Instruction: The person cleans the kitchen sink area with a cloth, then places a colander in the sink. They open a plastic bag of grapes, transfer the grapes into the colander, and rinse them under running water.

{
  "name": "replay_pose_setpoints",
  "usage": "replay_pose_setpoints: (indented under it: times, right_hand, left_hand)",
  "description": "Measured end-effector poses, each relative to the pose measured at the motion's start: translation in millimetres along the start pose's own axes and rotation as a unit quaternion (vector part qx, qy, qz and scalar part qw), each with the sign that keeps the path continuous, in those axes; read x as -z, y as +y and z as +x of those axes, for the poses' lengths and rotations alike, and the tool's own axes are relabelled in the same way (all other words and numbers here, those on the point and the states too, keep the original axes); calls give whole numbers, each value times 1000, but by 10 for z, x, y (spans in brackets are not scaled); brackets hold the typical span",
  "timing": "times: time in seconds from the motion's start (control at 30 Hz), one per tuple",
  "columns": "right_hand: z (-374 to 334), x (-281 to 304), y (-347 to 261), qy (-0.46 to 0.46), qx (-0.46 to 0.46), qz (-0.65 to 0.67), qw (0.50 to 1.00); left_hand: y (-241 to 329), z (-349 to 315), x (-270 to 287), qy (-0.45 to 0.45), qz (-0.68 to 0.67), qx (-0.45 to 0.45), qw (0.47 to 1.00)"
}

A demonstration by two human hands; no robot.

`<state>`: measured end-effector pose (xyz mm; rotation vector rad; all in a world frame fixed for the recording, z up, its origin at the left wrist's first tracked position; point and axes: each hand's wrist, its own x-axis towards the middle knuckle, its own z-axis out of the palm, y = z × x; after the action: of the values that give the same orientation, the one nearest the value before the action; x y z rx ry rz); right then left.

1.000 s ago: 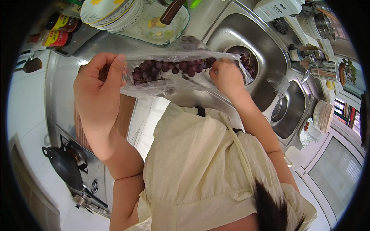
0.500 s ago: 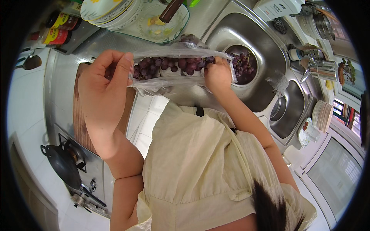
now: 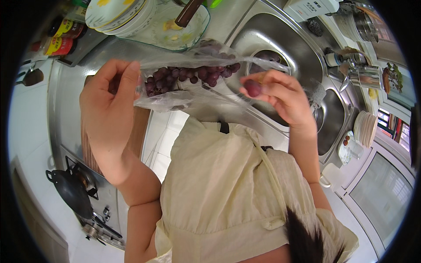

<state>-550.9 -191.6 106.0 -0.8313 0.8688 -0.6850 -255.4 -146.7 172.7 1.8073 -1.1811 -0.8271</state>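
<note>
A clear plastic bag (image 3: 175,100) stretches sideways in front of me, with bunches of dark purple grapes (image 3: 166,79) showing through its open mouth. My left hand (image 3: 107,94) pinches the bag's left end between thumb and fingers. A single reddish-purple grape (image 3: 252,88) sits in the fingertips of my right hand (image 3: 283,94), just off the bag's right end and over the sink's near edge. Behind the bag's right end, a round bowl with more grapes (image 3: 268,56) in it is partly hidden in the large sink basin (image 3: 302,48).
A smaller basin (image 3: 334,111) adjoins the sink, near the faucet (image 3: 359,75). At the back left stand stacked bowls (image 3: 118,17) and a glass dish (image 3: 193,37). Left are a wooden board (image 3: 139,127) and a black wok (image 3: 70,193) on the stove. Plates (image 3: 366,127) stand at right.
My right hand has come out of the bag and moved right, now holding one grape. The left hand and its end of the bag have shifted slightly left.
</note>
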Motion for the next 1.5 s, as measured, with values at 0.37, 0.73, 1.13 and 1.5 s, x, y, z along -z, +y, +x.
replay_pose_setpoints:
  times: [0.37, 0.73, 1.13, 1.5]
  right_hand:
    - [13, 1778, 566, 402, 4, -93, 911]
    - [256, 2179, 1262, 463, -95, -392, 789]
    - [132, -504, 173, -71, 289, -402, 866]
    - [550, -928, 1255, -14, 129, -754, 643]
  left_hand:
    - [-10, 25, -47, -10, -15, 36, 999]
    - [-8, -3, -4, -16, -15, 30, 999]
    - [76, -102, -18, -71, -12, 33, 997]
    - [-24, -364, 79, -49, 37, 36, 997]
